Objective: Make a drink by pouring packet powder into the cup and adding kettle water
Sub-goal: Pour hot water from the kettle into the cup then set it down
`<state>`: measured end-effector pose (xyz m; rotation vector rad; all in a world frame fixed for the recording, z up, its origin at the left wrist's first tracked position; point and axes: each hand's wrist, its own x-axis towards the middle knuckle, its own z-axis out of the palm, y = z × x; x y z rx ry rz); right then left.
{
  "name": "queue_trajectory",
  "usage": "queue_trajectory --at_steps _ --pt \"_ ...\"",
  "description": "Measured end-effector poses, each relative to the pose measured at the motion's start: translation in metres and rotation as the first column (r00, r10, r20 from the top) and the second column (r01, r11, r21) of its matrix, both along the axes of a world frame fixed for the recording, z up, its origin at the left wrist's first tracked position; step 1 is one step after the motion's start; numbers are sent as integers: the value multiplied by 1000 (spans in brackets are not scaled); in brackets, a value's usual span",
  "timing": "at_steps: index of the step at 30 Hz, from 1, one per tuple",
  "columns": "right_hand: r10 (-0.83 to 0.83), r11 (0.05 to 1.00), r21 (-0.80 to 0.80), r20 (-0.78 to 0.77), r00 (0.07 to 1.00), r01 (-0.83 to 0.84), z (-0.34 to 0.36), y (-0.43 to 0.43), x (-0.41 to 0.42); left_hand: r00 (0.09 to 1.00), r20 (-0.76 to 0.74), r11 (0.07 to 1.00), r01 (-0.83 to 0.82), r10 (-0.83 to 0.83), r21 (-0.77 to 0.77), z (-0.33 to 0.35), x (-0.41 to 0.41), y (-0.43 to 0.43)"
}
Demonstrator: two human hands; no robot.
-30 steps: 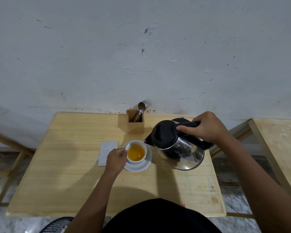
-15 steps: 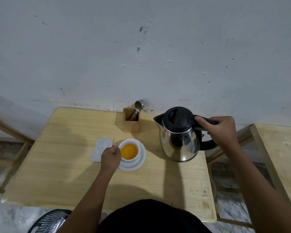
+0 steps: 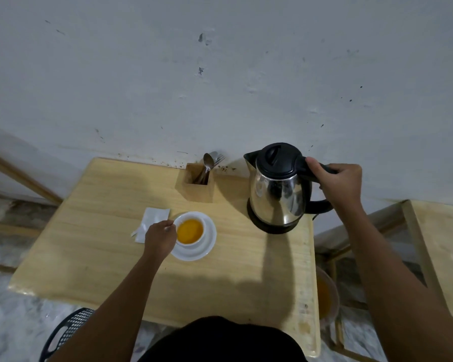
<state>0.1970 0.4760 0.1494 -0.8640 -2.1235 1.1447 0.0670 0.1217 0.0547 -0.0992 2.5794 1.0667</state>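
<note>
Pale wood counter, near edge toward the wearer; both forearms reach out over it.

Item, left hand: knuckles up, fingers curled in at the near-left side of the cup, seemingly pinching its handle; the handle itself is hidden beneath the fingers. Cup: white, upright, filled with orange liquid, seated on a white saucer at mid-counter.

Item, packet: white, flat on the counter, just left of the saucer, its near end partly behind the left hand; appears spent.

Item, kettle: steel body, black lid shut, upright on its black base at the far right of the counter, well apart from the cup. Right hand: wrapped round the black handle, thumb laid along the top near the lid, arm extended.

Item, wooden holder: carries spoons, stands between cup and wall.

Status, by judgement: powder and water both appear to be in, and the step in hand is parking the kettle. Next move calls for the right hand to let go without rocking the kettle on its base, while the left steadies the cup; a stir with a spoon may follow.
</note>
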Motion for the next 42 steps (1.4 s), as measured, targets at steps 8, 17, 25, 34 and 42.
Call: queue_trajectory --at_steps 8,17,25,34,42 --pt "28 999 -35 -3 1000 -28 -22 20 -5 999 -31 998 30 -31 -57 5 3 4" --pt "65 991 -112 -42 997 -69 -37 33 7 993 -97 991 52 -64 -122 4 7 9" --pt "35 999 -38 47 998 -33 -31 34 4 991 -114 992 62 -75 -113 -3 5 5" --pt "-338 941 -27 -26 941 338 -44 -22 7 997 -71 998 40 -44 -56 -2 5 4" --pt "-317 948 9 7 948 317 -41 -70 2 987 -80 990 141 -143 -29 -5 -3 -5"
